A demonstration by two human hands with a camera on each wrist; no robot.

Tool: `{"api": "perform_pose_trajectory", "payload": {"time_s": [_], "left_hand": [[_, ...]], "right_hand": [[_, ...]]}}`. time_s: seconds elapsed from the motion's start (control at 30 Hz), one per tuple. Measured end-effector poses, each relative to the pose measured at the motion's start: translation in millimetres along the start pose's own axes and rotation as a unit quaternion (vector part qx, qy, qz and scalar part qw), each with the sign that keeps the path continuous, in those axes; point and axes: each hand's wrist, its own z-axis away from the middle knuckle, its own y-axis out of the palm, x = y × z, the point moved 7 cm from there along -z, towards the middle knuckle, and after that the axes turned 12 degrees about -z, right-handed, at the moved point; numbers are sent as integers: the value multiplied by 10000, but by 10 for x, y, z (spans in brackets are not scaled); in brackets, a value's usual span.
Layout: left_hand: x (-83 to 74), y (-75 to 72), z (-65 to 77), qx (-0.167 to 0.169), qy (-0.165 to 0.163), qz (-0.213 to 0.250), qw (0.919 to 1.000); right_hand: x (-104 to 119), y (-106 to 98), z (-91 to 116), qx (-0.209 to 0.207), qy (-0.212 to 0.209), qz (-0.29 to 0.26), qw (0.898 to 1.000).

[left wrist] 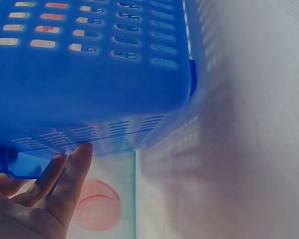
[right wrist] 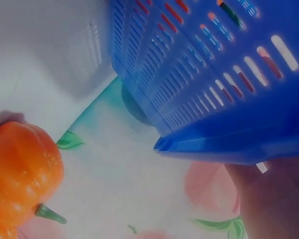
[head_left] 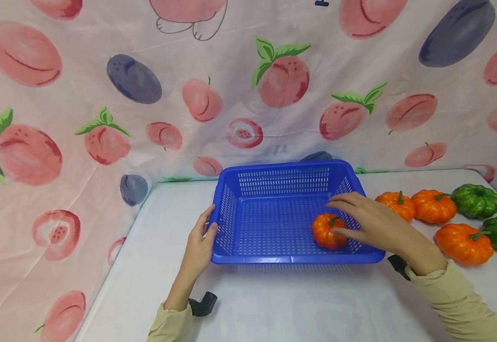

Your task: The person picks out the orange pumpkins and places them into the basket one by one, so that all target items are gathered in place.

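Note:
A blue slotted plastic basket (head_left: pixel 274 260) stands on the white table, with one small orange pumpkin (head_left: pixel 323 232) inside near its right wall. My left hand (head_left: pixel 199 240) holds the basket's left side, thumb at the rim. In the left wrist view, the fingers (left wrist: pixel 72 172) of that hand lie against the slotted wall below the rim. Over the basket's right side reaches my right hand (head_left: pixel 366 221), its fingers spread and loose above the pumpkin and its thumb overlapping the pumpkin's side. The right wrist view shows the basket's outer wall (right wrist: pixel 189 84); the fingers are hidden there.
Right of the basket sit several more orange pumpkins (head_left: pixel 464 244) and two green pumpkins (head_left: pixel 476 201). One orange pumpkin (right wrist: pixel 22 174) shows large in the right wrist view. A fruit-printed cloth (head_left: pixel 231 95) hangs behind and along the left of the table (head_left: pixel 274 304).

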Motion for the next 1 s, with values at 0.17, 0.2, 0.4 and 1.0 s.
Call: {"api": "perform_pose_trajectory", "payload": {"time_s": [0.17,0.2,0.4,1.0], "left_hand": [[-9,-12,5,-19,41,29,10000],[-6,-12,6,-20,40,42,10000],[5,1,3,7,61,140,9999],[-1,-15,-4,-5,89,157,9998]], "right_hand": [[-21,-32,20,-40,49,35,10000],[-27,-38,26,-72,33,52,10000],[-75,-91,76,-246,59,44,9997],[-230,-277,203,-705,273,156,9970]]}}
